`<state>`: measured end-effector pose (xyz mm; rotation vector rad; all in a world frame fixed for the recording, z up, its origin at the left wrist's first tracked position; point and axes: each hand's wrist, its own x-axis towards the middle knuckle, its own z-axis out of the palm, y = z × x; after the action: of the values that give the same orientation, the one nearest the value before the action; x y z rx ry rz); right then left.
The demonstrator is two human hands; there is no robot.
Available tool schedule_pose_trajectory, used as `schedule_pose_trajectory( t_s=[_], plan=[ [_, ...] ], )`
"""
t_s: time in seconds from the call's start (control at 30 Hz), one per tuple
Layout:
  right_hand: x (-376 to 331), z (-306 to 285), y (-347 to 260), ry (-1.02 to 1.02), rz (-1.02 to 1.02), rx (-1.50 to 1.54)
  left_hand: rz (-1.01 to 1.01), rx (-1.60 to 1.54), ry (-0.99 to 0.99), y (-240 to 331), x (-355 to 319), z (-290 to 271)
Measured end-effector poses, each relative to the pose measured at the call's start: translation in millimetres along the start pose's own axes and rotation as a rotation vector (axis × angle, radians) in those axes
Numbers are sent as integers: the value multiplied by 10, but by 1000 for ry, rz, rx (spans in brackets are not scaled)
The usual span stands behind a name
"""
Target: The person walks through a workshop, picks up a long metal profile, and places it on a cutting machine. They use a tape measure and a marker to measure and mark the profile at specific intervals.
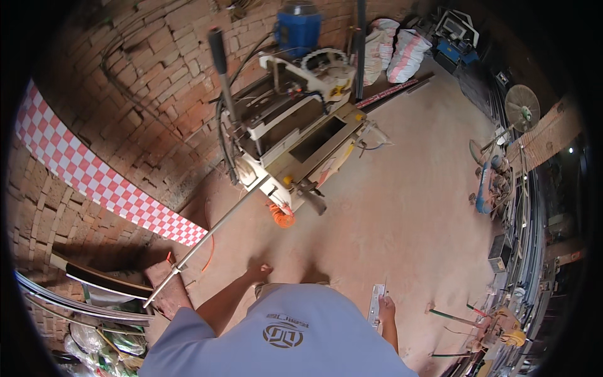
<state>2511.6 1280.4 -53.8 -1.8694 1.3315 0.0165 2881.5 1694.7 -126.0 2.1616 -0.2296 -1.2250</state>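
My right hand [387, 308] is closed on a narrow, pale metal strip [376, 300] beside my right hip. The strip stands roughly upright, with small marks or holes along it. On the other side, in front of my waist, my left hand [259, 273] has its fingers curled in, and no object shows in it. Ahead and a little left stands a cutting machine [301, 141] with a blue motor [298, 28] on top and a black-gripped lever [218, 50]. A coil of orange hose [282, 216] hangs from its near end. Neither hand touches the machine.
A long metal rod [207, 239] runs from the machine toward my left side. A checkered red-and-white panel [94, 173] lines the brick wall. White sacks [407, 55] stand at the back. Along the right are a fan [522, 107], metal profiles [522, 207] and green-handled tools [453, 316].
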Motion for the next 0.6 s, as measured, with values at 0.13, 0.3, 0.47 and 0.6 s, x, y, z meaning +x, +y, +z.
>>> schedule_pose_trajectory(
  t_s=[0.13, 0.3, 0.47, 0.6],
  plan=[
    [264, -306, -422, 91, -158, 149, 236, 96, -31, 1456, 82, 313],
    [485, -615, -1331, 33, -336, 322, 469, -108, -313, 2965, 54, 802],
    [893, -836, -2039, -65, -488, 421, 558, -185, -557, 3872, 147, 1177],
    [1403, -1012, -2431, 12, -550, 436, 644, -346, -744, 4457, 503, 1366]
  ],
)
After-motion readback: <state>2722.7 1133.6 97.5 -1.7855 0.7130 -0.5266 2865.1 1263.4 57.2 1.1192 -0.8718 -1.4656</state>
